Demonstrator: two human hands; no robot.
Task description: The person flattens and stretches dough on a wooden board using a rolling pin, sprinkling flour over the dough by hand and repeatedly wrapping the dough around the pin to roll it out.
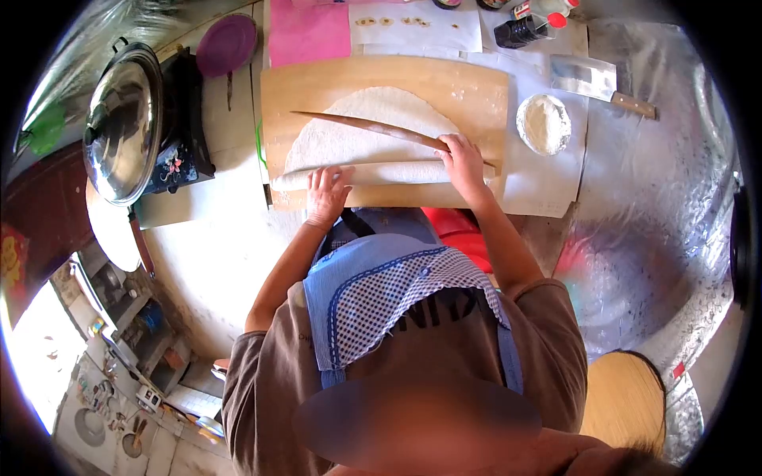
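A large, thin dough sheet (397, 105) is spread over a wooden board (484, 87), its near edge wound into a long roll (389, 173). My left hand (327, 193) rests on the left end of that roll, fingers stretched over the dough. A long tapered rolling pin (361, 123) lies slantwise across the sheet, its thin tip pointing to the far left. Close to the pin's right end, my right hand (464, 163) is closed round it, just above the right end of the dough roll. The fingertips of that hand are partly hidden.
A bowl of flour (544, 124) and a cleaver (586, 77) are right of the board. Bottles (521, 33) stand behind. To the left, a lidded pan (123, 123) sits on a stove (181, 119), near a purple strainer (227, 45). A red stool (460, 234) is below the table edge.
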